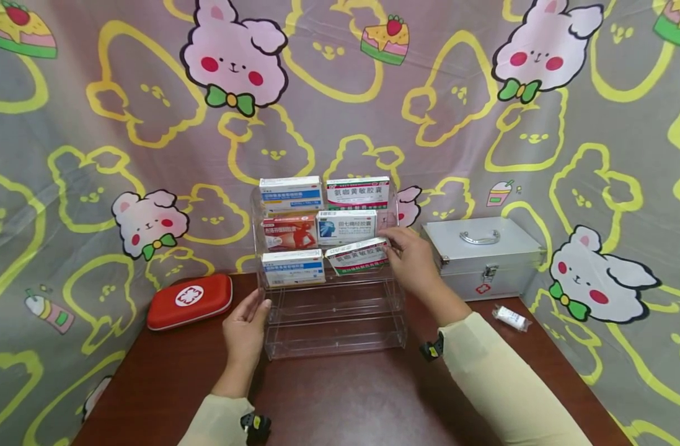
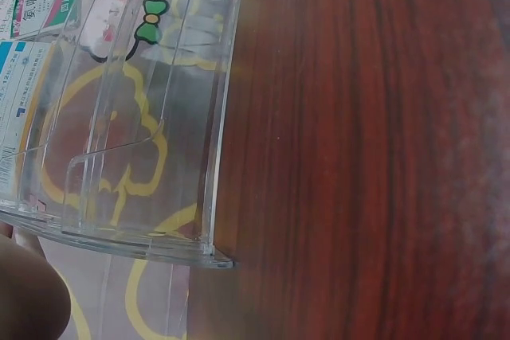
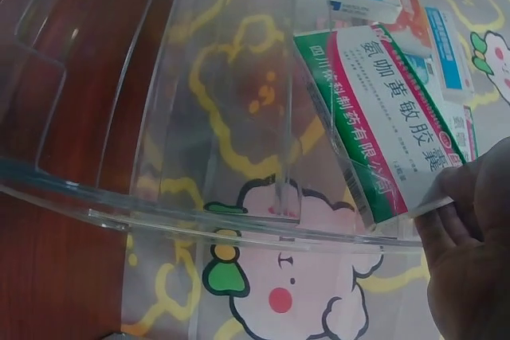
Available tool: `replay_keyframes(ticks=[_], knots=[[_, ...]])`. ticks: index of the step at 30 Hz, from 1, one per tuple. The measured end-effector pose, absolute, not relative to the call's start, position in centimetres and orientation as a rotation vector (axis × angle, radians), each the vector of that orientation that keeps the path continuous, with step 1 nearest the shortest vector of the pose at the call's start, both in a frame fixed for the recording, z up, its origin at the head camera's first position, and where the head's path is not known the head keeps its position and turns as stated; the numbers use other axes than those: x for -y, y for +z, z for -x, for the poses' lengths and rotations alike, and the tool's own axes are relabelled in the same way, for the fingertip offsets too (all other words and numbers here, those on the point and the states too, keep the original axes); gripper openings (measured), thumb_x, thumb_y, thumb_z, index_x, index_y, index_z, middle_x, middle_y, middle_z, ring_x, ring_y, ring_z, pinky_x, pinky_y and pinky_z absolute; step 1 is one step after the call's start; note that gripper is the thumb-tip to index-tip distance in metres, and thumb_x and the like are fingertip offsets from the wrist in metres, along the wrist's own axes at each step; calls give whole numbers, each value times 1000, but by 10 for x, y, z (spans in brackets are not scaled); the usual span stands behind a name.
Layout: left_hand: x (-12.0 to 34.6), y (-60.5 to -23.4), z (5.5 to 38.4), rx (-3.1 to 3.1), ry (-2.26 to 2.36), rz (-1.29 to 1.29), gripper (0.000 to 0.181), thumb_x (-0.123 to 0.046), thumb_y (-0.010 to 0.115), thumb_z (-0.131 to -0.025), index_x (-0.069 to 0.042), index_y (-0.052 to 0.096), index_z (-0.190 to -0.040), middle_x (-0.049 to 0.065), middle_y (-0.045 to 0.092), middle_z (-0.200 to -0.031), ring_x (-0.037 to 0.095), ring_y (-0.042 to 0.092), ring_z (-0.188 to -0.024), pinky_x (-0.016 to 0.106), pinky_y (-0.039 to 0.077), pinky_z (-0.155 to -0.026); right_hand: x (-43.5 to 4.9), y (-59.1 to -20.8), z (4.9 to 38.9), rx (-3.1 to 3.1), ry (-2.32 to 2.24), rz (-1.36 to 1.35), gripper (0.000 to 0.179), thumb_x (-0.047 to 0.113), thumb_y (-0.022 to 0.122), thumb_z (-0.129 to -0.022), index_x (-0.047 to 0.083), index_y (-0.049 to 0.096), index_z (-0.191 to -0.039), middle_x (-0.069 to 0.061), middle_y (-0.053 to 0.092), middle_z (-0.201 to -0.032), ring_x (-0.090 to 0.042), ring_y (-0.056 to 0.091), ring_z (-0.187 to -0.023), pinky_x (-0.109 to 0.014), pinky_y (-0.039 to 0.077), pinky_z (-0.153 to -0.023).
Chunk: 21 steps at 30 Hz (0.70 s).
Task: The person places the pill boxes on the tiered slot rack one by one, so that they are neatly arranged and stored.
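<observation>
A clear plastic tiered display rack [image 1: 334, 344] stands on the table, with medicine boxes on its upper tiers. My right hand [image 1: 413, 260] pinches a white, green and red medicine box [image 1: 359, 257] by its right end. That box sits tilted on the third tier, its right end higher, beside a blue-and-white medicine box [image 1: 292, 269]. In the right wrist view, the thumb and fingers are at the corner of the pinched box [image 3: 382, 125]. My left hand [image 1: 245, 331] holds the rack's left side edge, its thumb [image 2: 32, 292] close against the clear side panel.
Above are a red medicine box [image 1: 289, 233], a white-and-blue one [image 1: 347, 227] and two more on the top tier. A red zip case [image 1: 190, 301] lies left. On the right stand a silver metal case [image 1: 485, 260] and a small wrapped white roll [image 1: 511, 318]. A patterned curtain hangs behind.
</observation>
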<state>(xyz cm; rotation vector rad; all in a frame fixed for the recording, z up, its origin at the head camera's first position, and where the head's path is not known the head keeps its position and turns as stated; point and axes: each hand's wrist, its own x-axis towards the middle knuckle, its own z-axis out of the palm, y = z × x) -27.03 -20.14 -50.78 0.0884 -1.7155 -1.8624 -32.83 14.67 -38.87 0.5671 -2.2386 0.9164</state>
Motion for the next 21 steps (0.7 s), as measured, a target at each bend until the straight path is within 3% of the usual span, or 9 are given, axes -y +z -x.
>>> replay_keyframes(ticks=[10, 21], knots=[[201, -508, 270, 1732, -1837, -89, 39, 5, 77, -98, 12, 70, -136, 34, 67, -139, -12, 70, -106, 8, 57, -94, -146, -396, 327, 2265, 741, -617, 28, -5, 71, -99, -1, 78, -126, -13, 74, -135, -32, 68, -129, -47, 59, -111], [201, -507, 269, 1730, -1846, -101, 39, 4, 78, -98, 11, 70, -136, 33, 67, -139, -12, 70, -106, 8, 57, -93, -146, -397, 323, 2387, 430, -719, 36, -6, 68, -100, -5, 70, -135, -21, 67, -142, -39, 64, -135, -49, 55, -118]])
